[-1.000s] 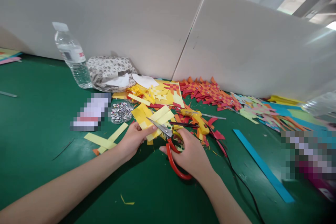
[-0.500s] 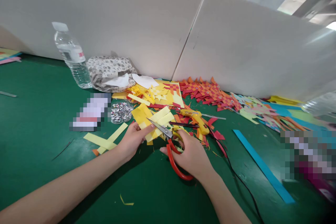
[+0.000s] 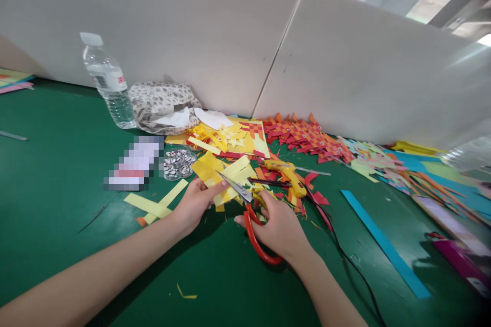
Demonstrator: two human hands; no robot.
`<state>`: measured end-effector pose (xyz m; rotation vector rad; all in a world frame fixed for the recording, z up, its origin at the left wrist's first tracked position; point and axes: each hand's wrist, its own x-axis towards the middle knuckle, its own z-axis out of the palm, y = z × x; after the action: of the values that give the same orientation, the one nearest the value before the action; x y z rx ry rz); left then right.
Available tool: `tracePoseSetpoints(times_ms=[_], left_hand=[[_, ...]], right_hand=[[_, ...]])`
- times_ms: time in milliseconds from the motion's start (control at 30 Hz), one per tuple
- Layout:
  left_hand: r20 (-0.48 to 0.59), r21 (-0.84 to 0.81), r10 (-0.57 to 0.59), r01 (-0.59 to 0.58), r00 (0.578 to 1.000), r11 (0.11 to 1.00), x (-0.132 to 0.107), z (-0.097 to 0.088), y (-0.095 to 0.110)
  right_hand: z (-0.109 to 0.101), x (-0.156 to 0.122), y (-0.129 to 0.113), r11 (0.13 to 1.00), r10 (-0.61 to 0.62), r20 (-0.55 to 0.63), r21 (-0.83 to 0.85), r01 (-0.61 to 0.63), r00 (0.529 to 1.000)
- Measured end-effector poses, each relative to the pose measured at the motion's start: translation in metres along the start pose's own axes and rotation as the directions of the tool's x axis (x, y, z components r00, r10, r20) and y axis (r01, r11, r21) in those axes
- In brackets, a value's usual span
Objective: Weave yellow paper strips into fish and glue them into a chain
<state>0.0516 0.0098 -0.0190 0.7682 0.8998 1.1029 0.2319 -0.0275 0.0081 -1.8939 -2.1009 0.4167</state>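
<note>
left hand (image 3: 194, 206) pinches yellow paper (image 3: 205, 167) at mid-scene. scissors (image 3: 247, 196) overlap the paper, blades pointing far left, handles grasped by the right hand (image 3: 279, 226). glue gun (image 3: 294, 180) lies among scraps (image 3: 321, 198), beyond the right hand. blue strip (image 3: 384, 243) lies flat at right.

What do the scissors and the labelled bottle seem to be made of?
The scissors have blades that look metal, grey and shiny; their smooth red handles are probably plastic, perhaps a coating. The labelled bottle seems clear, glossy plastic: it is see-through and ribbed.
</note>
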Motion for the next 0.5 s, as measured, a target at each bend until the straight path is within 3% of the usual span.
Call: tracePoseSetpoints(times_ms=[500], left_hand=[[0.02, -0.029, 0.003, -0.002, 1.0, 1.0, 0.0001, 0.0023, 0.0024]], right_hand=[[0.0027, -0.0005, 0.0016, 0.998, -0.015, -0.045, 0.052, 0.017, 0.999]])
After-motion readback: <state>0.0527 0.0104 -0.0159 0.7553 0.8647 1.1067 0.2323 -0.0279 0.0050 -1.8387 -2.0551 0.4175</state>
